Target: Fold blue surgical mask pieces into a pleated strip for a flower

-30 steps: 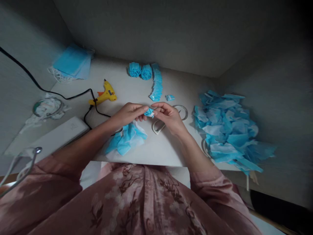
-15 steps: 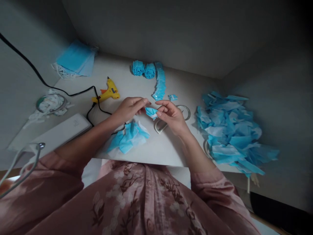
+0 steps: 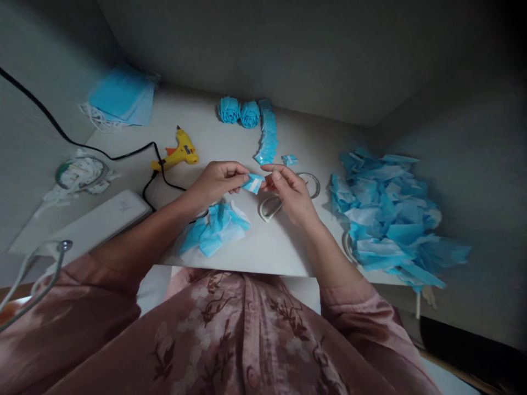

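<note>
A small folded piece of blue mask fabric (image 3: 252, 184), with a white strip across it, is pinched between the thumb and fingers of my left hand (image 3: 220, 180). My right hand (image 3: 289, 189) is at the piece's right side, index finger stretched out and thumb lifted off it; its lower fingertips come up to the piece's edge. Scissors (image 3: 269, 208) with pale handles lie on the table beneath my right hand, partly covered by it. A loose crumple of blue and white fabric (image 3: 216, 227) lies below my left hand.
Two blue fabric roses (image 3: 229, 110) and a row of overlapping folded pieces (image 3: 268, 131) lie at the back, near another folded piece (image 3: 290, 159). On the left are a yellow glue gun (image 3: 181, 149), its black cord, a white box (image 3: 102, 216) and masks (image 3: 121, 96). Fabric scraps (image 3: 387, 214) heap up right.
The folded piece has turned so its white strip faces up, and my left hand now pinches it. My right thumb has come off the piece. The view has shifted slightly.
</note>
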{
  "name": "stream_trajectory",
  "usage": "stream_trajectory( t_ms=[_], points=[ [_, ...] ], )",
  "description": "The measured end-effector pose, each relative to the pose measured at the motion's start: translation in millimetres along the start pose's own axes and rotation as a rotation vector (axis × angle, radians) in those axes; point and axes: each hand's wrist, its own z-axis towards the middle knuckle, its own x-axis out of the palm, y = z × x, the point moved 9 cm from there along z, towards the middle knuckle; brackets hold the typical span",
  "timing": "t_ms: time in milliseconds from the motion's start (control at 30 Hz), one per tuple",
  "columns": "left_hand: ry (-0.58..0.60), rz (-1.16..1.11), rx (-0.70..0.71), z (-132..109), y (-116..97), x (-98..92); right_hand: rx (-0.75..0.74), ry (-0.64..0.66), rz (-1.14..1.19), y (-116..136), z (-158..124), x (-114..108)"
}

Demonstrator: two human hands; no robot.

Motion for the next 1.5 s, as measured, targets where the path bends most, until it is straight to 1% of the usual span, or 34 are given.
stream_trajectory(
  t_ms=[100,200,400,467,567,700,833,1000,1133,1367,1500],
  points=[
    [-0.044,-0.039,-0.011,0.2,-1.2,-3.7,0.004,-0.010,0.044,-0.3,0.7,-0.5],
    [-0.064,-0.046,-0.010,-0.3,-2.4,-4.9,0.030,-0.006,0.042,0.1,0.0,1.8],
    [-0.040,-0.046,-0.027,-0.5,1.6,-1.0,0.045,0.009,-0.012,1.3,-2.3,6.8],
    [-0.015,-0.047,-0.019,-0.8,1.6,1.7,0.027,0.013,-0.031,0.0,-1.8,6.9],
    [0.017,-0.040,-0.016,-2.1,0.5,5.3,-0.006,-0.019,-0.072,-2.9,-0.1,2.7],
    [0.008,-0.030,-0.049,-3.0,1.4,4.9,-0.027,-0.034,-0.133,-3.6,0.5,0.2],
    [-0.008,-0.071,-0.076,-1.6,6.1,2.8,-0.095,-0.033,-0.277,5.7,-2.8,2.2],
    [0.031,0.044,-0.066,-0.7,7.5,4.6,-0.204,-0.004,-0.421,15.9,-7.0,8.9],
    [0.070,0.075,-0.060,-2.0,6.4,7.9,-0.209,-0.017,-0.419,15.5,-6.9,8.3],
    [0.076,0.031,-0.069,-2.6,9.2,7.5,-0.178,-0.052,-0.370,15.2,-6.2,4.1],
    [0.038,0.032,-0.045,-2.1,6.4,4.4,-0.274,-0.132,-0.383,29.2,-11.6,-0.1]
  ],
)
